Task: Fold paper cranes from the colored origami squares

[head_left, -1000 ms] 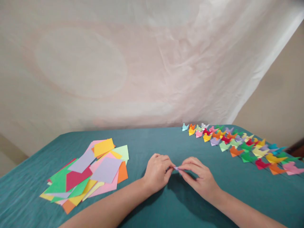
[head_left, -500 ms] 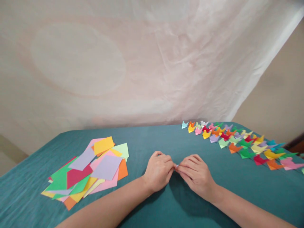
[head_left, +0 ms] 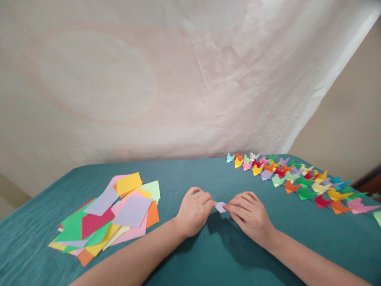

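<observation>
Far left, on the teal woven tablecloth: loose pile of thin, matte coloured paper squares, crisp-edged. Mid-table, at or just above the cloth, pinched by left hand: small lilac folded paper piece, nipped opposite by right hand. Probably best to align edges, then crease firmly. Right: rows of pointed, many-coloured folded paper figures.

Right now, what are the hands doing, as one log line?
left hand: pinching small lilac paper | right hand: pinching same paper | at left: flat coloured sheets | at right: folded paper birds | surface: teal cloth
</observation>
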The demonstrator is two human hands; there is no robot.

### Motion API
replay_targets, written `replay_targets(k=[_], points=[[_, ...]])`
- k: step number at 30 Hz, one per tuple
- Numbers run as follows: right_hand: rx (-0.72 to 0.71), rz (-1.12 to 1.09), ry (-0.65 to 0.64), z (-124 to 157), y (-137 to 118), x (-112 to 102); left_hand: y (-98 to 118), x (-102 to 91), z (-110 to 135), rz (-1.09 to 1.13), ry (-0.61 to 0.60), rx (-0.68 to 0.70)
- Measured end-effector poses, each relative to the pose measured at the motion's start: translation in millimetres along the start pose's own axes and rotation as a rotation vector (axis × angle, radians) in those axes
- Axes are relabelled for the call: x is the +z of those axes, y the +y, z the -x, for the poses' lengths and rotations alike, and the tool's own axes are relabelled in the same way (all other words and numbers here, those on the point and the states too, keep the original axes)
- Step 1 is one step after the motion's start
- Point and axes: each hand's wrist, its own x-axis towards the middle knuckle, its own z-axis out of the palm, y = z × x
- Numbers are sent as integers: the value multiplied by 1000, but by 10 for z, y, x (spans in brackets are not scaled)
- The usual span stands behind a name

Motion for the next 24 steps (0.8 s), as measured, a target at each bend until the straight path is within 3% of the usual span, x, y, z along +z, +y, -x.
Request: replay_targets(k=[16,24], points=[[-54,86,43,21,-2,35,-53,32,7,-19,24,-25],[-17,142,6,39,33,100,-1,-27,1,192,-26,-55]])
